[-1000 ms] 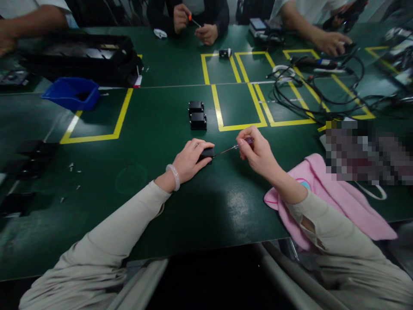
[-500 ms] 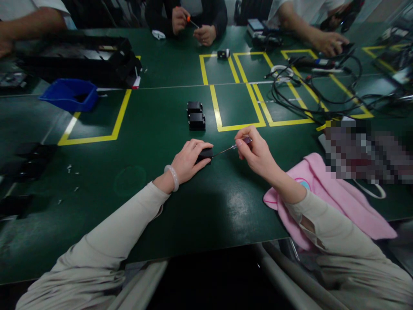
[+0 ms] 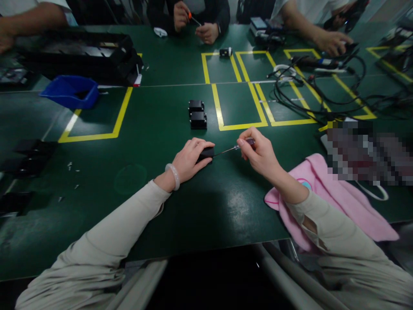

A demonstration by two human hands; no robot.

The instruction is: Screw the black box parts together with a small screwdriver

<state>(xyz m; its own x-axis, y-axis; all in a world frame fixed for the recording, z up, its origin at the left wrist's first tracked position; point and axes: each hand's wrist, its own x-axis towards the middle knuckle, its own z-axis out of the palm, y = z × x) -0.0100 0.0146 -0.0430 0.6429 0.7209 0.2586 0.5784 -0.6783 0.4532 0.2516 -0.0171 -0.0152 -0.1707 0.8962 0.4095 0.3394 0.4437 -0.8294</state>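
Note:
On the green table, my left hand (image 3: 191, 160) is closed around a small black box-shaped part (image 3: 207, 152), its fingers covering much of it. My right hand (image 3: 257, 150) grips a screwdriver (image 3: 228, 150) by its dark handle. The shaft slants down to the left, and its tip meets the right end of the black part. Just beyond my left hand stand two similar black box-shaped parts (image 3: 198, 119), one behind the other, with small shiny bits at their sides.
A blue scoop-like bin (image 3: 72, 97) and a long black tray (image 3: 87, 56) stand at left. Several small screws (image 3: 76, 187) lie near more black parts (image 3: 27, 165). A pink cloth (image 3: 335, 202) lies under my right forearm. Tangled cables (image 3: 322, 101) spread at right. Co-workers' hands (image 3: 206, 32) are across the table.
The whole view has shifted very slightly. My right hand's fingers have turned a little on the screwdriver handle; my left hand stays on the black part.

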